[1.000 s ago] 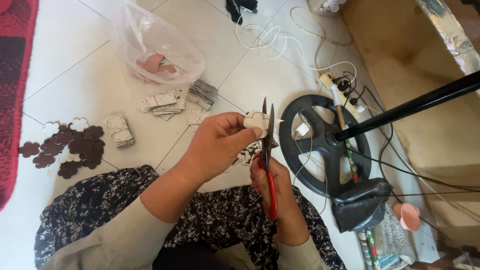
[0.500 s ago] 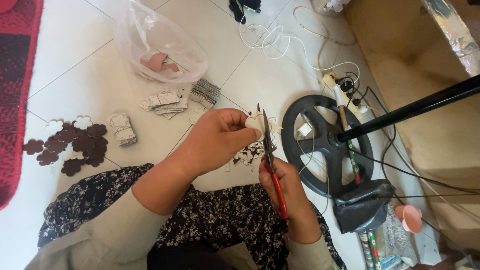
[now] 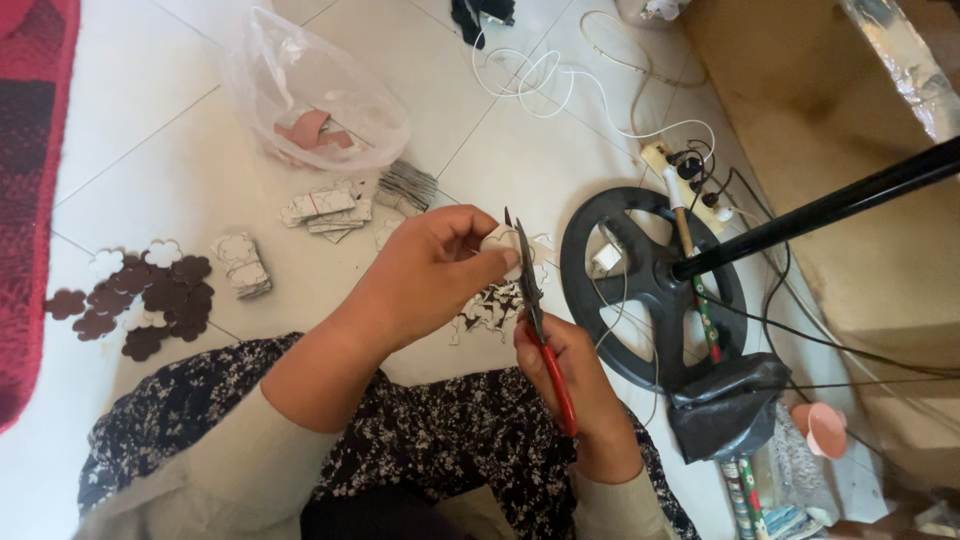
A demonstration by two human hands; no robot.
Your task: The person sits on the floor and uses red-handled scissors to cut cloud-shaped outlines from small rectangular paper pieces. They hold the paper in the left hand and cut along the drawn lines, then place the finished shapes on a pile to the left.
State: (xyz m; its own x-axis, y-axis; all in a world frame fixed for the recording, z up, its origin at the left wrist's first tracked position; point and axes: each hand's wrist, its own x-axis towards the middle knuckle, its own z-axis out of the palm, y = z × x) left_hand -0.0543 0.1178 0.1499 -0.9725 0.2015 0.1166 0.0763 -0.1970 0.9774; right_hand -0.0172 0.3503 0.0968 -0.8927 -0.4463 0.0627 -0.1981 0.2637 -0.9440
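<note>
My left hand (image 3: 425, 275) pinches a small pale cut-out piece (image 3: 497, 240) between thumb and fingers. My right hand (image 3: 575, 375) grips red-handled scissors (image 3: 533, 300); their dark blades point up and away and meet the piece's edge. Both hands hover above my lap in a dark flowered garment (image 3: 420, 440). Small pale offcuts (image 3: 485, 310) lie on the white tiled floor just under the hands.
A heap of brown and white flower-shaped cut-outs (image 3: 140, 300) lies at left, with stacks of pale pieces (image 3: 240, 265) and a clear plastic bag (image 3: 310, 95) beyond. A black round stand base (image 3: 650, 290) with pole, a power strip and cables are at right. A red rug (image 3: 30, 200) borders the left.
Both hands have shifted slightly with the scissors and piece; the blades look more closed against the piece than a second ago.
</note>
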